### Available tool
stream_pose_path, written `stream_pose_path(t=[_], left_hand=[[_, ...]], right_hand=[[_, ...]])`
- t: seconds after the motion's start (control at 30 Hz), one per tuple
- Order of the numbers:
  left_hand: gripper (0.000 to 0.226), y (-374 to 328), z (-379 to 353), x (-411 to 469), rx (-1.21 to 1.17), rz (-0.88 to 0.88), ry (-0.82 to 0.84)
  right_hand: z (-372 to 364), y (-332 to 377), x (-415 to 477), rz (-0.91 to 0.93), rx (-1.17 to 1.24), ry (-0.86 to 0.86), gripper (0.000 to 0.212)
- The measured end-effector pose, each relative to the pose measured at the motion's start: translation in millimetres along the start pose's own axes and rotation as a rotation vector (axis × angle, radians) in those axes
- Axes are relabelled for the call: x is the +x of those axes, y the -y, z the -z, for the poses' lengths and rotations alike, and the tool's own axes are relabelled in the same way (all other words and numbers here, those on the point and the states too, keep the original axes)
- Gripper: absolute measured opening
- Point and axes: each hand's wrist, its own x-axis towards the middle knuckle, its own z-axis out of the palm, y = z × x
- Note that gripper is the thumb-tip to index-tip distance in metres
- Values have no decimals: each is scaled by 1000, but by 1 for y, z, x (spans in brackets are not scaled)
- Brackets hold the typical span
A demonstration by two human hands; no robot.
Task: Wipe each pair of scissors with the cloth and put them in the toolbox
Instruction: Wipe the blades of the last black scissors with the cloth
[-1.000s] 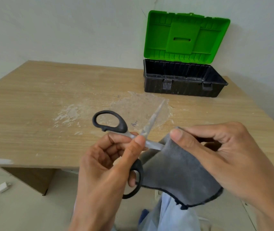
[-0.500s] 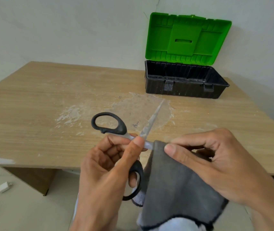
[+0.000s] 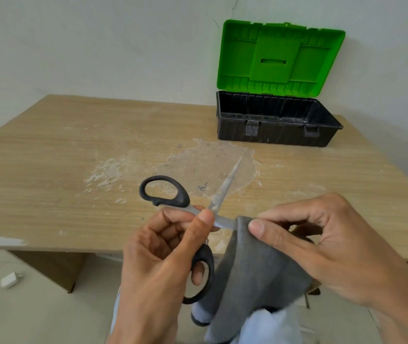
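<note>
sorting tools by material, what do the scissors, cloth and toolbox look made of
Scissors: blades likely steel, dull grey sheen; handles matte black, probably plastic. Cloth: soft fabric, maybe fleece or microfibre; fuzzy grey, drapes limply. Toolbox: moulded plastic, ribbed black walls, slightly shiny green lid.

Light: bright, even, diffuse daylight, with no hard glare.
Shadows: all soft. A faint one lies on the wall (image 3: 384, 83) right of the toolbox (image 3: 272, 135) lid. Darker ones sit under the table (image 3: 49, 157) edge and inside the curled right hand (image 3: 342, 244) above the cloth (image 3: 252, 276).
Colour: the green lid is strongly saturated.
Sharpness: the centre is fairly crisp. The upper blade of the scissors (image 3: 173, 197) is pale and low in contrast against the worn tabletop patch.
Distortion: wide-angle bowing along the table edges; the lower margin is soft and smeared.
</note>
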Motion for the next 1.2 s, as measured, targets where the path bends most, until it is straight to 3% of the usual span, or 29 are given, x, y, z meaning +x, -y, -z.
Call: stream_pose_path(t=[0.27,0.43,0.9,1.2], left_hand=[[18,2,-12,0,65,-11,66],[14,-1,-6,2,41,-28,5],[11,-14,3,-1,21,3,34],[36,-1,-5,-4,168,-68,100]], right_hand=[[-8,-1,-3,42,-25,-130,37],[-14,1,-1,0,32,-16,29],[5,-6,-16,-1,111,40,47],[-14,3,-8,87,-28,0,41]])
